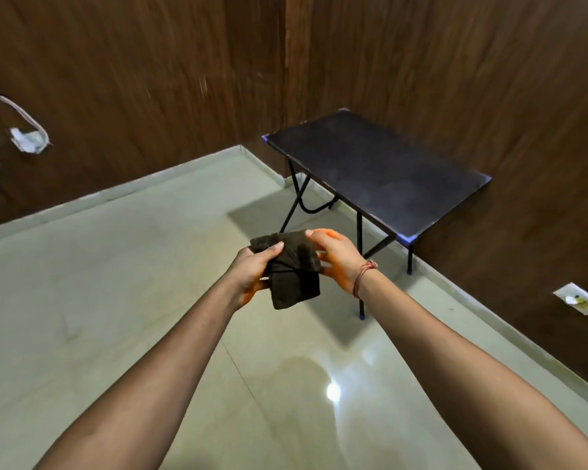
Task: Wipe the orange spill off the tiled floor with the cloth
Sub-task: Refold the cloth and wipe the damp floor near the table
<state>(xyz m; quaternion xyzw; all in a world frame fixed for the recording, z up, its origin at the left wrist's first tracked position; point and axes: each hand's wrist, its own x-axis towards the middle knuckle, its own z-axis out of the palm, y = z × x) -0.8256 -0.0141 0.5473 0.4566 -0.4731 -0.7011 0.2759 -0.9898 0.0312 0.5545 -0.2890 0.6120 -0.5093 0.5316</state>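
A dark folded cloth [294, 276] is held up in front of me, above the pale tiled floor [116, 300]. My left hand [252, 271] grips its left side with the thumb on top. My right hand [336, 257] pinches its upper right edge; orange stains show on the fingers and palm. No orange spill shows on the floor in this view. A faint wet-looking patch [299, 371] lies on the tiles below my arms, beside a bright light reflection.
A low dark folding table [381, 171] on black metal legs stands in the corner at the right. Dark wood-panelled walls enclose the floor. A rope [0, 110] hangs from the left wall. A wall opening with wires [579, 298] sits low on the right.
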